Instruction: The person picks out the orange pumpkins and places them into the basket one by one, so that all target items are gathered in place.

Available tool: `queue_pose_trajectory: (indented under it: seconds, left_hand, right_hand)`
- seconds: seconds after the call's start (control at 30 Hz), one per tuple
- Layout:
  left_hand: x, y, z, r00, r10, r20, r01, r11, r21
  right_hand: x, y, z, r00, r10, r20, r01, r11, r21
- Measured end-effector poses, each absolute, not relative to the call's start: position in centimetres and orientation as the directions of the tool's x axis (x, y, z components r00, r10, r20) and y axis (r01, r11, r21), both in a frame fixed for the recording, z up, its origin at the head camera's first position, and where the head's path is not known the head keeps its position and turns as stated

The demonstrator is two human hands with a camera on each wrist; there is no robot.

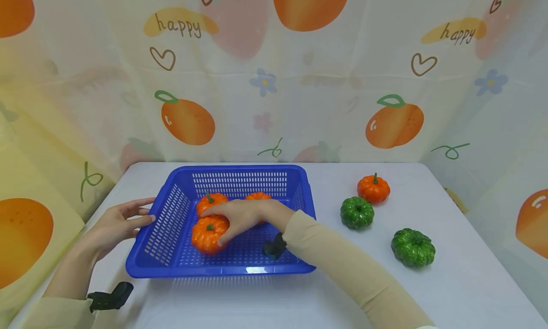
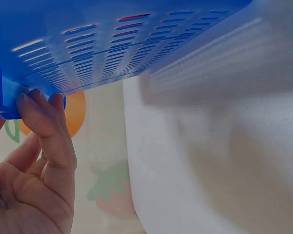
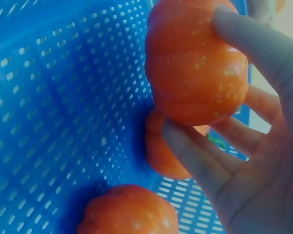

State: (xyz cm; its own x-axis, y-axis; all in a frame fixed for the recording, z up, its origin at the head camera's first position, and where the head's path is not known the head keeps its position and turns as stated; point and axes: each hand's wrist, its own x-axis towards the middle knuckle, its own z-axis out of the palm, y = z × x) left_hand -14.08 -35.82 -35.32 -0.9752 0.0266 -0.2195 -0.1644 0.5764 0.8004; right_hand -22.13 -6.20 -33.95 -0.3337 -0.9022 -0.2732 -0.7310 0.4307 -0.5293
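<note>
A blue plastic basket [image 1: 222, 273] with slotted walls stands on the white table. My left hand [image 1: 121, 224] is at its left rim; the left wrist view shows the bent fingers [image 2: 53, 131] hooked at the rim, the thumb mostly cut off. Inside the basket, my right hand [image 1: 241, 216] grips a small orange pumpkin [image 1: 207, 236] with a green stem, thumb on one side and fingers on the other. Behind it is a second orange pumpkin [image 1: 210, 201]. A third orange pumpkin [image 1: 258, 196] is partly hidden by the right hand.
Right of the basket, an orange pumpkin [image 1: 373, 190] and two green pumpkins, one nearer the basket [image 1: 357, 213] and one farther right [image 1: 413, 248], sit on the table [image 1: 308, 300]. A patterned curtain [image 1: 317, 101] hangs behind the table and along its sides.
</note>
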Motion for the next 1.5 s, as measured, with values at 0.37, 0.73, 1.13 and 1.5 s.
queue_pose_trajectory:
  seconds: [0.37,0.73,1.13,1.5]
  left_hand:
    - [-14.1,-35.6,-35.4,-0.975,0.024,-0.220,-0.165,0.586,0.793]
    - [-14.1,-35.6,-35.4,-0.975,0.028,-0.219,-0.162,0.578,0.800]
    - [-14.0,-35.6,-35.2,-0.977,0.026,-0.213,-0.159,0.578,0.801]
    - [-14.0,-35.6,-35.2,-0.975,0.018,-0.222,-0.170,0.582,0.795]
  right_hand:
    - [-22.0,-7.2,-35.3,-0.308,-0.898,-0.313,-0.746,0.433,-0.507]
    - [-21.8,-7.7,-36.0,-0.317,-0.887,-0.337,-0.760,0.450,-0.469]
    - [-21.6,-8.3,-36.1,-0.308,-0.881,-0.358,-0.759,0.455,-0.466]
    - [-21.6,-8.7,-36.2,-0.313,-0.872,-0.376,-0.750,0.469,-0.466]
